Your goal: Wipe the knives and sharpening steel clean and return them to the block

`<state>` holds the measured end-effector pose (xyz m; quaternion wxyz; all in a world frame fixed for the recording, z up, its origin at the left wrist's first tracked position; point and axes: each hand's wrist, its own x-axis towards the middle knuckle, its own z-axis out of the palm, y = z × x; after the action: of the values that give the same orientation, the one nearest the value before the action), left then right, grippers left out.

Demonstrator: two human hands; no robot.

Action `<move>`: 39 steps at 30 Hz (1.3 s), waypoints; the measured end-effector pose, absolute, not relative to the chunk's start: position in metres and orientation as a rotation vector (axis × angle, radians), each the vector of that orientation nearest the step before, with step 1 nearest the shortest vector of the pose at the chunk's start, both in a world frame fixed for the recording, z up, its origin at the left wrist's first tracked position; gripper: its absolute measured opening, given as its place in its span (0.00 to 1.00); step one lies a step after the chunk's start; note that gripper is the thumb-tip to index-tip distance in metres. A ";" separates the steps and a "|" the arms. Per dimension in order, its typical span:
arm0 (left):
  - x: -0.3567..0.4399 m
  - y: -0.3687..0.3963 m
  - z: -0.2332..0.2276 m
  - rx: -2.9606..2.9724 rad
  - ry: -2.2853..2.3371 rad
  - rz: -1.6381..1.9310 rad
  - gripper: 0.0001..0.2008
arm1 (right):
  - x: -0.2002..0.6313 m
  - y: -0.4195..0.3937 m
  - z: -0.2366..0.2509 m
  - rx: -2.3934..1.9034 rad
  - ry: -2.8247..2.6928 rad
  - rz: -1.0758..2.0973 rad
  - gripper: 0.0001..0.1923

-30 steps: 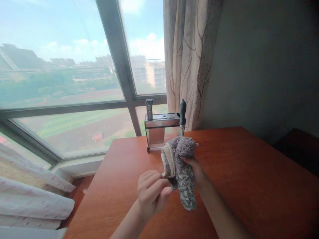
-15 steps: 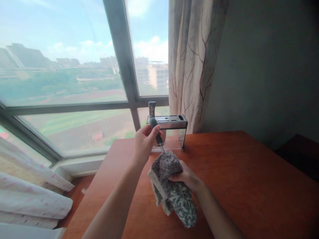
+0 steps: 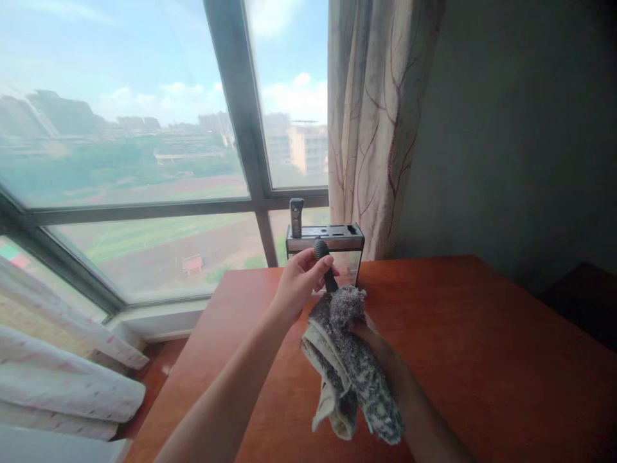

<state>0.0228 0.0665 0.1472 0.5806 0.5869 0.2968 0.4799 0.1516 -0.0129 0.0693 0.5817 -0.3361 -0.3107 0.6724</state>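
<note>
In my left hand, a tool's black handle with a ribbed end is pinched between thumb and fingers. The handle points up and slightly left, and its lower part goes down into a fluffy grey cloth that hides the rest. My right hand grips the bunched cloth around the tool, just below the handle. Loose pale folds of the cloth hang down over the table. Behind my hands stands a knife block with a metal top and clear sides, and a knife handle sticks up from its left end.
The reddish-brown wooden table reaches to the window and has its left edge beside a pale spotted curtain. A branch-patterned curtain hangs behind the knife block, against a dark wall.
Both hands have shifted right with the tool and cloth. The bit of metal shaft seen below the handle is now covered by cloth, and the cloth's folds hang more loosely.
</note>
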 end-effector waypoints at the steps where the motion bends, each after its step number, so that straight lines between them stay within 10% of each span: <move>1: 0.023 0.068 0.148 1.363 0.694 1.139 0.15 | 0.151 -0.014 0.071 -0.776 -0.734 1.576 0.23; 39: 0.023 0.161 0.307 1.865 0.524 1.884 0.13 | 0.154 0.025 0.033 -0.936 -1.163 1.434 0.22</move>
<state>0.0228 0.1608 0.3066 0.2179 0.6735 0.1891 0.6805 0.1538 0.0249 0.0334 0.5107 -0.3887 -0.4831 0.5955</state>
